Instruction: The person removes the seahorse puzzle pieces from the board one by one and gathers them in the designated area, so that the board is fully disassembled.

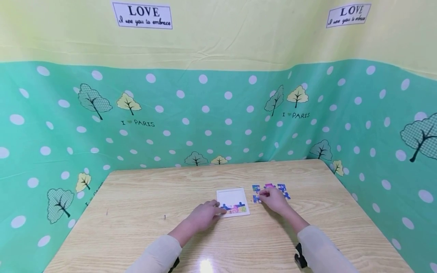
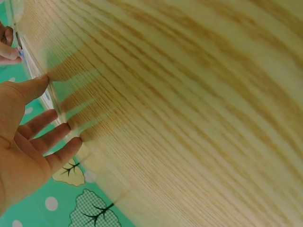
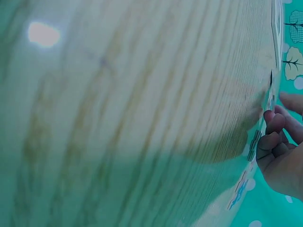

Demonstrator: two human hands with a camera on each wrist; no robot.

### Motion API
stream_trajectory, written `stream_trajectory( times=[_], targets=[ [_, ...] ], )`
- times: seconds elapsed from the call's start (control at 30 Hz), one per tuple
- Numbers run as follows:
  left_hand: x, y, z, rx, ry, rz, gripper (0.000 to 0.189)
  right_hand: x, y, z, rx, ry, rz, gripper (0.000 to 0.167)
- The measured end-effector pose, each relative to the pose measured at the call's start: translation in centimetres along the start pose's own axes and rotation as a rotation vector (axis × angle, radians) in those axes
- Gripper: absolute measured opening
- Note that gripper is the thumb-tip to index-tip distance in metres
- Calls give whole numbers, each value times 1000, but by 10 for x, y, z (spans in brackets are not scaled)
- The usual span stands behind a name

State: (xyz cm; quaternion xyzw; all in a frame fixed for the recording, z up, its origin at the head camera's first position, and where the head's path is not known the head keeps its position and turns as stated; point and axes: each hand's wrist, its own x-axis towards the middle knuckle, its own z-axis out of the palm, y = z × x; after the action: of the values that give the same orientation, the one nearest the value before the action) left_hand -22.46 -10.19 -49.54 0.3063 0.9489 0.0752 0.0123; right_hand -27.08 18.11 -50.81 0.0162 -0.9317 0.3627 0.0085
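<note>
A white puzzle tray [image 1: 233,191] lies on the table, with a row of joined blue, pink and green pieces [image 1: 235,209] along its near side. My left hand [image 1: 204,215] rests at the tray's left edge, fingers extended; in the left wrist view, the left hand's [image 2: 35,123] thumb and fingertips are along that edge. To the right of the tray, my right hand [image 1: 275,200] pinches a puzzle piece with thumb and finger, the piece mostly hidden by the fingertips. Curled fingers of the right hand [image 3: 279,151] show low over the table in the right wrist view.
Loose puzzle pieces lie around the right hand, among them a blue piece [image 1: 281,187] and a pink piece [image 1: 269,185]. A tiny object [image 1: 164,217] sits on the wooden table [image 1: 143,197] to the left. Green dotted cloth [image 1: 191,113] hangs behind the table.
</note>
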Motion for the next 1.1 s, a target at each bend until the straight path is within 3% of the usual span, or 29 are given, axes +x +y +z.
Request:
stream_trajectory(
  times=[0.23,0.5,1.1],
  targets=[
    [1,-2,3,5,4,7,31,1,-2,2,-36,-29,-8,29],
    [0,-2,2,4,2,9,31,-1,-4,2,-114,-49,-10,28],
    [-1,1,-3,-3,-10,-5,30,1,-2,-2,-148,-53,-24,27]
  ],
)
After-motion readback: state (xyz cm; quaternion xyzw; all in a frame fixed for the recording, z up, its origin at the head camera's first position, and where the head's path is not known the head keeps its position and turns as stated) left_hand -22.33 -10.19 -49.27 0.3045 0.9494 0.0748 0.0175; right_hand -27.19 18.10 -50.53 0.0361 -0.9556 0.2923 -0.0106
